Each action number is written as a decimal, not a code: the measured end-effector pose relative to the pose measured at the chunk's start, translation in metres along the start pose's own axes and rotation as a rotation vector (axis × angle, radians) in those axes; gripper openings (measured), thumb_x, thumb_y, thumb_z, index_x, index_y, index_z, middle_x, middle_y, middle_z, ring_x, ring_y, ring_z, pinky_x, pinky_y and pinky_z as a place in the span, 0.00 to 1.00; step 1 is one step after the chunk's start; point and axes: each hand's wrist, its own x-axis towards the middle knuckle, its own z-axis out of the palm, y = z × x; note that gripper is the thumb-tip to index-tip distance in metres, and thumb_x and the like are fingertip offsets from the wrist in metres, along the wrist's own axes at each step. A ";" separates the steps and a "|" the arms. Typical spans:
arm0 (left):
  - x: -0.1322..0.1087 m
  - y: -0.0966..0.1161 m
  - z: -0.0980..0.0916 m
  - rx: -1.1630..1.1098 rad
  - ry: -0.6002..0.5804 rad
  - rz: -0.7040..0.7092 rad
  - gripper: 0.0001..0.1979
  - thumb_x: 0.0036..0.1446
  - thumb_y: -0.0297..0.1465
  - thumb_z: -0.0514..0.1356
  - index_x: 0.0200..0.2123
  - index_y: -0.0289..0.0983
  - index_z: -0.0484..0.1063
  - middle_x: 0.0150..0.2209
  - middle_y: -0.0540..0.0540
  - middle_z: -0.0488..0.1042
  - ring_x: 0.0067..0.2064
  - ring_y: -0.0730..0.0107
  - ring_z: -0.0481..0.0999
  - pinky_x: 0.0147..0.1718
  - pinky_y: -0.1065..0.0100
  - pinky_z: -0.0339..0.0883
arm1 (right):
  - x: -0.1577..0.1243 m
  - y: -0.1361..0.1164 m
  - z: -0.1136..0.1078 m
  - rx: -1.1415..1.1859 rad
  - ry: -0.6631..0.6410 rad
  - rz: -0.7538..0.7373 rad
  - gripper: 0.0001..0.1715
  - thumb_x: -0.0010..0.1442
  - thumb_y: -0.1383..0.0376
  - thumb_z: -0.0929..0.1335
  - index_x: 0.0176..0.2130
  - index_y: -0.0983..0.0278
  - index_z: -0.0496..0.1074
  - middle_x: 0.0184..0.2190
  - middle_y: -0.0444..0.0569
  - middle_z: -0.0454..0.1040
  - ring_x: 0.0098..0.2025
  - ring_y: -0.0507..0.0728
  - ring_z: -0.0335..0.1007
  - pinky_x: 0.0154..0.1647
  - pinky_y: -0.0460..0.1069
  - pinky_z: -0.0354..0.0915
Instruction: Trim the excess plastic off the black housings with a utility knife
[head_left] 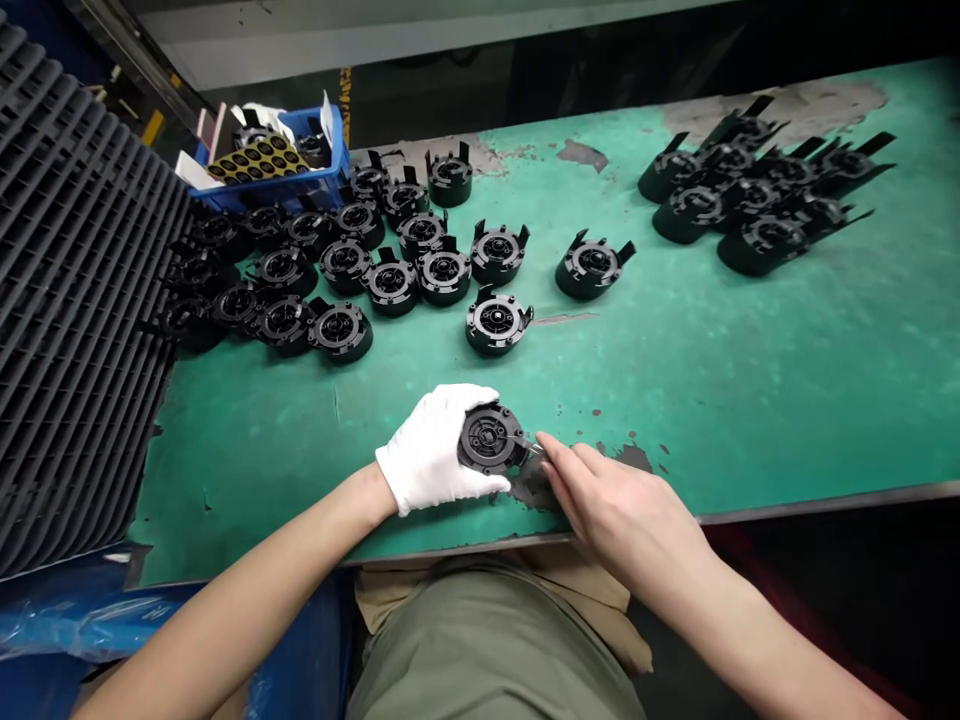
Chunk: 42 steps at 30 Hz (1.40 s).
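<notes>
Black round part (487,440) sits clasped in the left hand (437,450), right hand (619,500) pinching tweezers (530,446).

Nearest us is a round part (486,438). Beyond it on the tabletop (750,380), we see a group of others (345,263) left, before a bin (277,192). Another group (750,195) lies right.

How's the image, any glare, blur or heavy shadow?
Head view: pale sheen on the green tabletop; head view: small white glints on the black parts; head view: thin metal tool, tip unclear; head view: lower right background very dark.
</notes>
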 end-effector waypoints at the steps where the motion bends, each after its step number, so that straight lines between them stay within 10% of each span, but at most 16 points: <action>1: -0.003 0.000 0.003 0.000 0.015 -0.005 0.53 0.44 0.51 0.83 0.68 0.37 0.67 0.63 0.30 0.77 0.65 0.38 0.79 0.66 0.38 0.74 | 0.001 -0.001 -0.001 -0.004 0.001 -0.002 0.21 0.83 0.63 0.61 0.61 0.69 0.77 0.31 0.43 0.76 0.25 0.53 0.72 0.27 0.52 0.57; 16: 0.002 -0.006 0.003 -0.038 -0.024 0.047 0.53 0.45 0.53 0.82 0.67 0.37 0.67 0.63 0.31 0.77 0.65 0.39 0.78 0.66 0.40 0.74 | 0.012 0.021 -0.018 -0.040 -0.255 -0.179 0.26 0.62 0.81 0.65 0.58 0.69 0.73 0.31 0.44 0.73 0.27 0.55 0.70 0.27 0.54 0.50; 27: 0.002 -0.005 -0.001 -0.016 -0.035 0.092 0.54 0.48 0.50 0.82 0.70 0.38 0.63 0.65 0.30 0.76 0.67 0.38 0.78 0.67 0.40 0.73 | 0.000 0.015 -0.011 -0.068 -0.250 -0.075 0.15 0.76 0.70 0.64 0.58 0.65 0.72 0.35 0.46 0.78 0.26 0.54 0.71 0.26 0.52 0.53; 42: 0.019 -0.008 -0.013 -0.037 -0.127 0.210 0.42 0.53 0.43 0.77 0.67 0.38 0.67 0.62 0.32 0.80 0.63 0.41 0.82 0.64 0.44 0.76 | 0.009 0.009 -0.028 -0.135 -0.223 -0.185 0.36 0.53 0.85 0.64 0.60 0.73 0.70 0.32 0.45 0.74 0.29 0.56 0.74 0.27 0.52 0.60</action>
